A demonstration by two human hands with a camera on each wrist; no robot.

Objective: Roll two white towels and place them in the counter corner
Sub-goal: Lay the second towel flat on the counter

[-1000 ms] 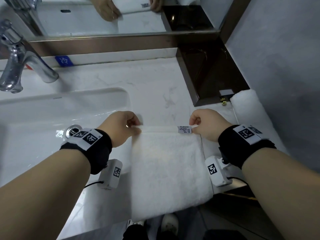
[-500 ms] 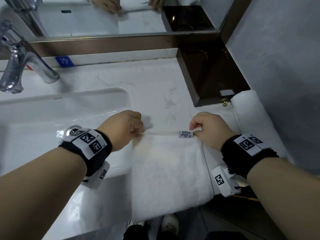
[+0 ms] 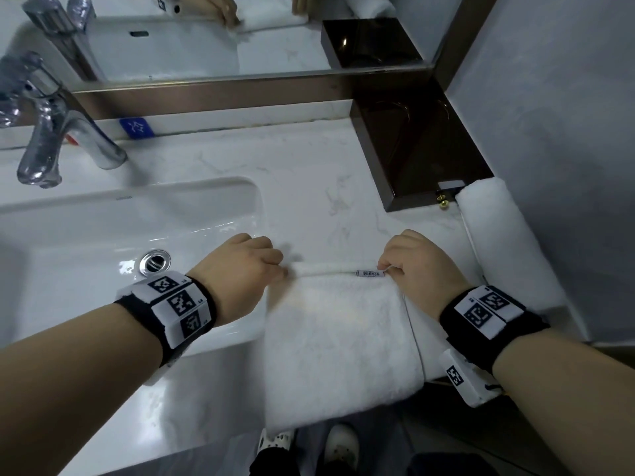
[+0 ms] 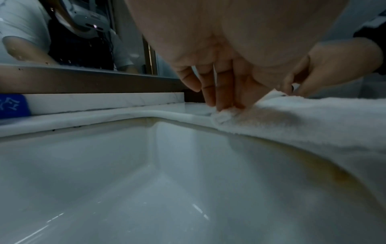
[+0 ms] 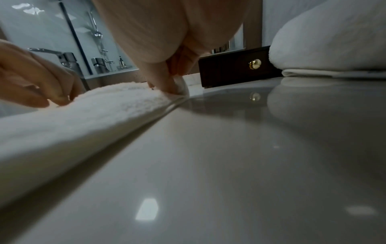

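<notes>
Towel (image 3: 336, 338) lies flat on the counter (image 3: 213, 156) beside the sink; left hand (image 3: 240, 266) and right hand (image 3: 415, 266) pinch its far corners.

Left wrist: fingertips (image 4: 221, 100) bunch soft terry (floppy, light).

Right wrist: same pinch, so roll evenly from that edge.

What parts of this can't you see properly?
- Tag on the flat towel: its print is too small to read, head view.
- Left hand fingertips: curled under the knuckles in the head view.
- Rolled towel: its near end is behind the right wrist, head view; the frame edge crops it in the right wrist view.
- Tap: motion-blurred, head view.
</notes>
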